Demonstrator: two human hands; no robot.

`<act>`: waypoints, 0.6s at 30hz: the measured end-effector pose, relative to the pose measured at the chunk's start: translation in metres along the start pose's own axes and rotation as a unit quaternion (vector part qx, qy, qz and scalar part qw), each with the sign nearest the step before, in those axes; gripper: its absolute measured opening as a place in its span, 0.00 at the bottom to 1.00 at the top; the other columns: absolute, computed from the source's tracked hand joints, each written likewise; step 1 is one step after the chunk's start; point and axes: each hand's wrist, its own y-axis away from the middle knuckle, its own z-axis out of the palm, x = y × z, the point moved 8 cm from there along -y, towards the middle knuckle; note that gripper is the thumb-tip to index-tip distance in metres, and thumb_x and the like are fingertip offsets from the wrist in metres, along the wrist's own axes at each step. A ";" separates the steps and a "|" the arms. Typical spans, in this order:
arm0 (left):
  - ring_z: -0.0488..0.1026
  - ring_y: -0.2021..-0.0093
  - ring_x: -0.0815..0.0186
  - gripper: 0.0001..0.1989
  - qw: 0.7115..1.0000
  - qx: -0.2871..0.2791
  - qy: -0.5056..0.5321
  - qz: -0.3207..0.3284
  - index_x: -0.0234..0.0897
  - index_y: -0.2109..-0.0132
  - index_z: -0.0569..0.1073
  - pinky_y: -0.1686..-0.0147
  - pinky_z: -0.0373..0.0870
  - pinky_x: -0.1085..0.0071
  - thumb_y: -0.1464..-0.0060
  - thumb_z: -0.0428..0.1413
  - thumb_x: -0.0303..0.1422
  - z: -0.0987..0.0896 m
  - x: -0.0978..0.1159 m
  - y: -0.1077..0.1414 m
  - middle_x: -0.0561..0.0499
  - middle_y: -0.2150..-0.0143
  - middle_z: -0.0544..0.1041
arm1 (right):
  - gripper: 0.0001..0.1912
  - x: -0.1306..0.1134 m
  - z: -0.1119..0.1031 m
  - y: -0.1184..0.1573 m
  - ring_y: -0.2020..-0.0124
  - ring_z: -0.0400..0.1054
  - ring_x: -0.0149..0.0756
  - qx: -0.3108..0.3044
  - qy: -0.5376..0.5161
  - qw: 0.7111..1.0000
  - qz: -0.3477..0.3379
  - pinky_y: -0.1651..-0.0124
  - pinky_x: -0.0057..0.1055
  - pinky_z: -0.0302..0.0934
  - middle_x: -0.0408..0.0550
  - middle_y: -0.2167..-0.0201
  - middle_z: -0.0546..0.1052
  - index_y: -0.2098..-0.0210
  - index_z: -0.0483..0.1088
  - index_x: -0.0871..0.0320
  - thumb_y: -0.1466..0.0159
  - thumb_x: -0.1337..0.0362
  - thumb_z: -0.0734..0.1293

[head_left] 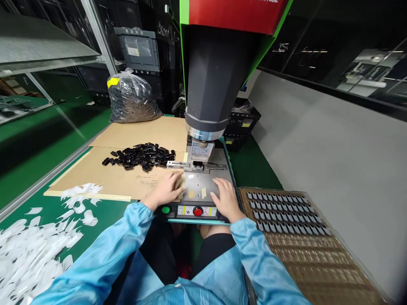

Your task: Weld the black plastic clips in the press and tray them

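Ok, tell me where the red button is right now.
In the head view, the red button sits below centre on the front panel, right of the green button, below the gap between the left hand and right hand.

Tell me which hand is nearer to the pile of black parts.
Left. The left hand is below and right of the black parts in the picture, apart from them; the right hand is farther right, by the right edge of the metal plate.
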 end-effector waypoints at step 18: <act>0.52 0.20 0.43 0.50 0.995 -0.066 -0.070 0.019 0.52 0.23 0.59 0.21 0.44 0.40 0.49 0.69 0.36 0.006 -0.034 0.074 0.43 0.20 0.56 | 0.37 0.061 -0.004 0.084 0.26 0.57 0.56 -0.044 0.117 0.992 0.011 0.31 0.58 0.58 0.46 0.25 0.64 0.23 0.57 0.39 0.31 0.60 0.64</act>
